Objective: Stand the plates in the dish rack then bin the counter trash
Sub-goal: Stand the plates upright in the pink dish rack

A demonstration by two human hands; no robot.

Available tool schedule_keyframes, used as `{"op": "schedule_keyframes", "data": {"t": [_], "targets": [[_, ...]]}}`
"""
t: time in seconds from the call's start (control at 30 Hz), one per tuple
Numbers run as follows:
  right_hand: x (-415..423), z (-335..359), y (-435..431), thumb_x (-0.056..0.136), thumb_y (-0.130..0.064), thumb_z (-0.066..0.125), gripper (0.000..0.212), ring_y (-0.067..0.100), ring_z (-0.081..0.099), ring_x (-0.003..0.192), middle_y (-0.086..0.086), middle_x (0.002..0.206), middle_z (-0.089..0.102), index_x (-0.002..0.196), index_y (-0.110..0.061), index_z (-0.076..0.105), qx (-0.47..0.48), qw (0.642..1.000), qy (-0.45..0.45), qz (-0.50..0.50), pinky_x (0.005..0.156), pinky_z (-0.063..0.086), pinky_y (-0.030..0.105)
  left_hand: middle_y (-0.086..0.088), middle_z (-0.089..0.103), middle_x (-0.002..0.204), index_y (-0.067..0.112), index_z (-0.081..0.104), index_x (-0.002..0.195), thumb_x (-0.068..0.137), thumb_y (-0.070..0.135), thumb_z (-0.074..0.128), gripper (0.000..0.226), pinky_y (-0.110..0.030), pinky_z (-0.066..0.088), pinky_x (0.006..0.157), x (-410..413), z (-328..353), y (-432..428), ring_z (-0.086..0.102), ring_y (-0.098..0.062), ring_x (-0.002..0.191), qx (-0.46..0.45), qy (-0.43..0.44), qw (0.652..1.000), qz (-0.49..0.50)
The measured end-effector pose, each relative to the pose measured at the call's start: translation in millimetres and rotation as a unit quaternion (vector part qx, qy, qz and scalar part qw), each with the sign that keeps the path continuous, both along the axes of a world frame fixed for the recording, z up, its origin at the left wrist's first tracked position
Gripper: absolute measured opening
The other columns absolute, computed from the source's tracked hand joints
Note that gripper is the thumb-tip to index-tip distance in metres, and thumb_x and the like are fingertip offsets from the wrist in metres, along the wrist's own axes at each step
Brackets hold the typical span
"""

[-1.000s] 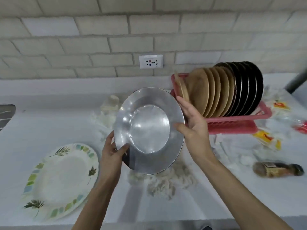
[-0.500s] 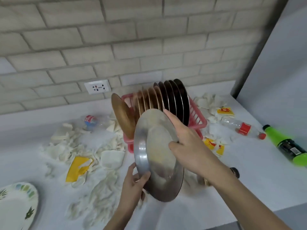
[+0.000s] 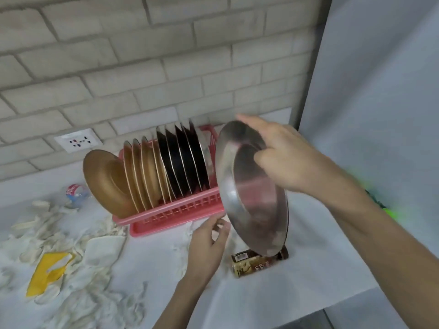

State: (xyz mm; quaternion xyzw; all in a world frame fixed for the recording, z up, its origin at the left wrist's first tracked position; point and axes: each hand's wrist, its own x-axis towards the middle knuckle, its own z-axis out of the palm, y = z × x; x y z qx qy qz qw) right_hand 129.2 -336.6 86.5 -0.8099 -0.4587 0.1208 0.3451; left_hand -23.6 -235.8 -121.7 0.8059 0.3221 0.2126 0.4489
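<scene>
Right hand (image 3: 285,160) grips the steel plate (image 3: 251,203) by its top rim, just beside the pink dish rack (image 3: 180,207); left hand (image 3: 207,243), loosely spread, holds nothing.

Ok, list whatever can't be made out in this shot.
All head view:
- Dish rack: right end hidden behind the steel plate; free slots unknowable.
- Brown bottle: partly covered by the plate's lower rim.
- Green object: blurred, mostly behind the right forearm.
- Left hand: blur hides whether its fingers touch the plate.

Blurred green object (image 3: 392,211), mostly hidden
</scene>
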Motion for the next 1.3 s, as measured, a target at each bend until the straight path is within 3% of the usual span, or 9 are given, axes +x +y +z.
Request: {"op": "schedule_keyframes", "data": {"t": [0.13,0.23,0.33,0.47,0.53,0.63,0.8,1.17,1.3], "targets": [[36,9,13,0.083,0.004,0.037,0.08,0.025,0.054,0.118,0.009,0.152,0.041,0.153,-0.032,0.026,0.029,0.999,-0.021,-0.041,0.084,0.04,0.02,0.013,0.054,0.137,0.024,0.055,0.137,0.097,0.026,0.054,0.041,-0.033,0.037,0.109,19,3,19,0.046,-0.008,0.127,0.204,0.053,0.977,-0.038],[55,6,36,0.084,0.002,0.035,0.077,0.015,0.055,0.081,0.01,0.148,0.044,0.153,-0.03,0.025,0.05,0.997,-0.022,-0.051,0.066,0.046,0.023,0.005,0.048,0.147,0.021,0.049,0.144,0.092,0.02,0.057,0.053,-0.038,0.031,0.115,31,3,32,0.041,-0.014,0.137,0.272,0.083,0.957,-0.059],[64,2,57,0.084,0.003,0.035,0.075,0.022,0.05,0.085,0.009,0.115,0.048,0.154,-0.024,0.025,0.075,0.996,-0.018,-0.045,0.073,0.043,0.027,0.002,0.041,0.154,0.018,0.045,0.147,0.089,0.016,0.062,0.061,-0.038,0.024,0.119,37,-5,37,0.035,-0.016,0.142,0.294,0.126,0.945,-0.06],[68,-7,83,0.084,0.005,0.033,0.073,0.024,0.049,0.079,0.005,0.091,0.045,0.153,-0.016,0.025,0.084,0.996,-0.013,-0.029,0.069,0.046,0.032,0.003,0.029,0.16,0.017,0.035,0.153,0.091,0.019,0.06,0.066,-0.034,0.009,0.122,40,-13,39,0.025,-0.015,0.148,0.3,0.156,0.939,-0.057],[71,-16,99,0.083,0.005,0.033,0.07,0.028,0.055,0.076,0.013,0.097,0.053,0.151,-0.014,0.026,0.078,0.996,-0.021,-0.021,0.062,0.048,0.038,0.004,0.026,0.161,0.017,0.031,0.154,0.092,0.019,0.059,0.069,-0.035,0.011,0.124,40,-14,38,0.022,-0.014,0.149,0.289,0.155,0.943,-0.054],[79,-36,126,0.083,0.003,0.035,0.068,0.04,0.059,0.086,0.021,0.104,0.056,0.149,-0.012,0.026,0.063,0.997,-0.042,-0.024,0.068,0.051,0.046,0.004,0.024,0.162,0.018,0.025,0.156,0.093,0.02,0.058,0.072,-0.035,0.011,0.125,41,-13,36,0.02,-0.013,0.15,0.27,0.144,0.951,-0.051],[86,-69,160,0.084,-0.004,0.042,0.066,0.04,0.057,0.102,0.019,0.116,0.058,0.147,-0.011,0.026,0.016,0.995,-0.091,-0.034,0.072,0.039,0.038,0.004,0.025,0.162,0.018,0.021,0.157,0.092,0.022,0.058,0.074,-0.032,0.005,0.124,43,-13,34,0.02,-0.012,0.15,0.264,0.143,0.953,-0.04],[84,-101,193,0.091,-0.012,0.041,0.064,0.039,0.055,0.113,0.018,0.128,0.054,0.151,-0.012,0.021,-0.024,0.995,-0.099,-0.006,0.086,0.041,0.042,0.003,0.025,0.162,0.018,0.02,0.157,0.088,0.026,0.055,0.077,-0.041,0.011,0.125,44,-16,33,0.019,-0.012,0.15,0.256,0.145,0.955,-0.033],[78,-106,200,0.098,-0.028,0.035,0.056,0.04,0.056,0.11,0.02,0.123,0.058,0.15,-0.011,0.025,-0.011,0.993,-0.12,0.001,0.085,0.042,0.042,0.007,0.022,0.162,0.02,0.018,0.157,0.089,0.023,0.057,0.078,-0.036,0.005,0.125,44,-15,32,0.017,-0.009,0.15,0.254,0.144,0.956,-0.031]]}}
